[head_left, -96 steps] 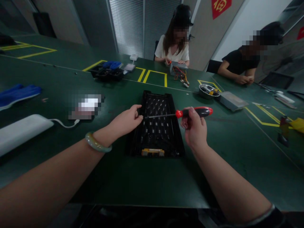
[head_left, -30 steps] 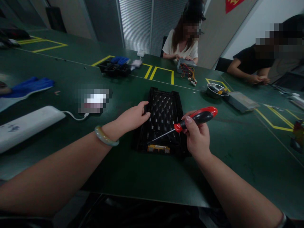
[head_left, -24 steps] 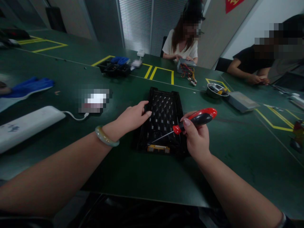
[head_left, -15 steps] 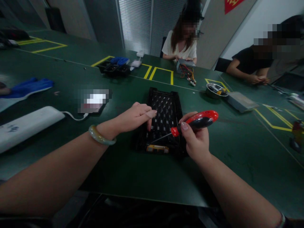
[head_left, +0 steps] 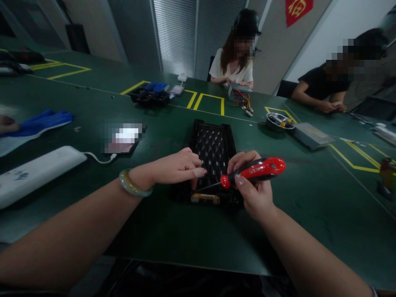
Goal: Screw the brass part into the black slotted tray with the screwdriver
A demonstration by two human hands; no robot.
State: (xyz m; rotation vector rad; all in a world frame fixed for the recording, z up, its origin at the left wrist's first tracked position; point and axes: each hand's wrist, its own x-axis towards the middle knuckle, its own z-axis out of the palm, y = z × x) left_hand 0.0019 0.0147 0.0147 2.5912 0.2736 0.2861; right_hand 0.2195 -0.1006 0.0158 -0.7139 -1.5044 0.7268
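Observation:
A black plastic panel (head_left: 212, 154) with a diamond-patterned, slotted face lies on the green table before me. At its near end sits a small yellow-brown circuit board (head_left: 205, 199). My right hand (head_left: 254, 185) grips a red and black screwdriver (head_left: 262, 169) by its handle. The thin shaft slants left and down to the panel's near-left corner, just above the board. My left hand (head_left: 182, 167) rests over the panel's left side, thumb stretched out and a finger pointing down beside the screwdriver's tip. Whatever lies under that tip is too small to make out.
To the left are a white power bank-like box (head_left: 43, 171), a cabled phone (head_left: 125, 138) and a blue glove (head_left: 46, 121). Beyond the panel stand a black tray (head_left: 148, 97) and a metal bowl (head_left: 279, 122) beside a grey metal plate (head_left: 312, 135). Two people sit across the table.
The view has tilted slightly, so everything sits lower. The screwdriver lies a bit flatter, and my left finger has come down closer to its tip.

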